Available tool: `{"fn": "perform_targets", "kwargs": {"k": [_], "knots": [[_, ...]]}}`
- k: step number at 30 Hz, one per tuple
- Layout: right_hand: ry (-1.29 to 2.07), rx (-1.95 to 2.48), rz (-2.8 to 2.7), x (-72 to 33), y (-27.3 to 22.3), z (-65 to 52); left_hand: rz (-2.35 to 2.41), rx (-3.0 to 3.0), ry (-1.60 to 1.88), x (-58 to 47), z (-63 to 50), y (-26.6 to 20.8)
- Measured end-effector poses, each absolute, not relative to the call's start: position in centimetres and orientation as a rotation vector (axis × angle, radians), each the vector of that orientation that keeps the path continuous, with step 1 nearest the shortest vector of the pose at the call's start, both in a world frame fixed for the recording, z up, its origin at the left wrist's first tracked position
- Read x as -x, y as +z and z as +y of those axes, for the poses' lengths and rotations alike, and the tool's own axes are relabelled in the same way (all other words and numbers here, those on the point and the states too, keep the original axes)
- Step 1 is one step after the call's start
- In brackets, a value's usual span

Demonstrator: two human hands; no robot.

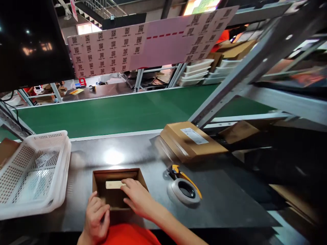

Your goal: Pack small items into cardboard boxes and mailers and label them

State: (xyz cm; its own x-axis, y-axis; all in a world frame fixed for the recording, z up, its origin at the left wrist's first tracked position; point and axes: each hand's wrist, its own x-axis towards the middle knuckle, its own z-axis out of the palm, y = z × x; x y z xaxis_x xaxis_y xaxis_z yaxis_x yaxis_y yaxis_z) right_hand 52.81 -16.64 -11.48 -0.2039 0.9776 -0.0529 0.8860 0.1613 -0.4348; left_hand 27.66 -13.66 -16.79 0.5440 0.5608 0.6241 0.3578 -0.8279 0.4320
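An open brown cardboard box (119, 209) stands at the table's near edge, in front of me. Inside, toward its far wall, lies a small, slim cream-coloured box (113, 184). My right hand (139, 197) reaches in from the right, its fingers over the right end of the slim box and its thumb lower down. At the near left corner of the cardboard box is my left hand (95, 217), fingers curled in. What those fingers hold, if anything, is hidden. A tape dispenser (186, 190) with a yellow handle and a roll of tape lies right of the box.
White perforated baskets (66, 170) with clear plastic bags inside stand at the left. A closed, labelled carton (194, 141) sits at the back right. Beyond the table runs a green conveyor belt (122, 114), under a board with printed codes (163, 42). A metal post (230, 81) slants at the right.
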Motion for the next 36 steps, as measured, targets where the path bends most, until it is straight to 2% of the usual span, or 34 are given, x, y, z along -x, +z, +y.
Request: {"fn": "perform_targets", "kwargs": {"k": [3,9,16,20,22,25,28,32,36], "knots": [[0.572,1.731,-2.162,-52.7,-12.0,-16.0,0.734,-2.558,1.102,-27.2,-13.3,-17.0],[0.366,1.939,-2.203,-51.3,-12.2,-14.1,0.640,-2.644,1.048,-26.6,-12.3,-18.2],[0.789,1.856,-2.389,-52.3,-9.6,-16.4,0.705,-2.655,1.074,-26.7,-13.1,-18.2],[0.614,1.711,-2.005,-54.5,-11.4,-19.4,1.110,-2.554,1.241,-25.7,-13.7,-18.5],[0.455,1.847,-1.677,-55.1,-13.4,-21.1,1.340,-2.397,1.228,-25.5,-13.9,-18.5],[0.425,2.089,-1.452,-55.1,-16.4,-23.2,1.369,-2.257,0.970,-25.9,-13.9,-17.3],[0.462,2.104,-1.625,-54.8,-18.0,-24.0,1.286,-2.309,0.604,-26.9,-13.3,-14.8],[0.398,2.166,-1.790,-53.6,-18.2,-23.5,1.331,-2.379,0.214,-29.0,-12.9,-12.1],[0.275,2.275,-1.925,-50.2,-17.7,-21.8,1.191,-2.347,-0.068,-31.5,-13.3,-12.2]]}}
